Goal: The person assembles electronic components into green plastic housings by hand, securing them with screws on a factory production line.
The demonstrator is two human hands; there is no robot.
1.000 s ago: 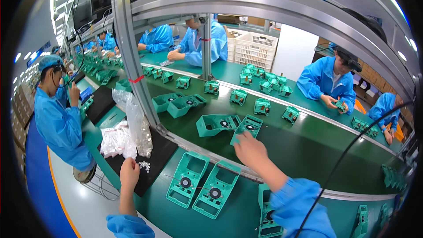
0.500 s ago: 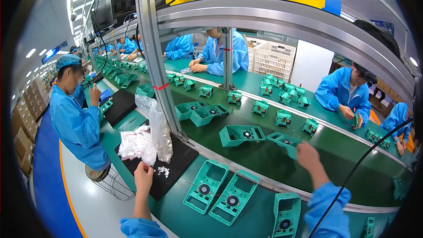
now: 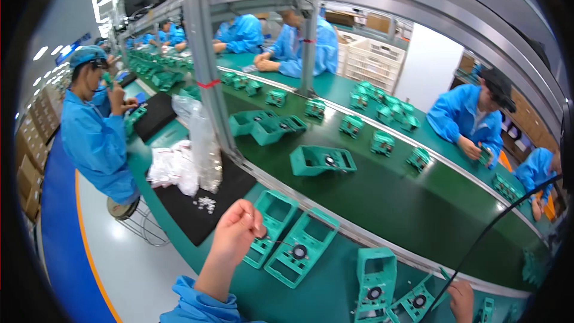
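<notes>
My left hand (image 3: 238, 230) is closed in a pinch above two green plastic housings; what its fingertips hold is too small to make out. Under it, one housing (image 3: 280, 204) is partly covered. Beside that lies the second housing (image 3: 323, 227), with a round black fan and a thin wire running toward my left hand. At the lower right, my right hand (image 3: 460, 299) grips the edge of a tilted green fan housing (image 3: 414, 301), its fingers partly hidden. Another upright-edged housing (image 3: 376, 266) rests just left of it.
A black mat (image 3: 185, 218) bears clear bags (image 3: 173, 167) and small white pieces (image 3: 206, 204). Beyond the metal rail, a conveyor (image 3: 382, 197) carries green housings (image 3: 323, 161) and small assemblies (image 3: 382, 143). A metal post (image 3: 206, 54) and black cable (image 3: 490, 227) cross the view. Co-workers sit around.
My right hand has brought the green housing from the conveyor down to the bench at the lower right. My left hand has moved right, from beside the white pieces to above the two housings.
</notes>
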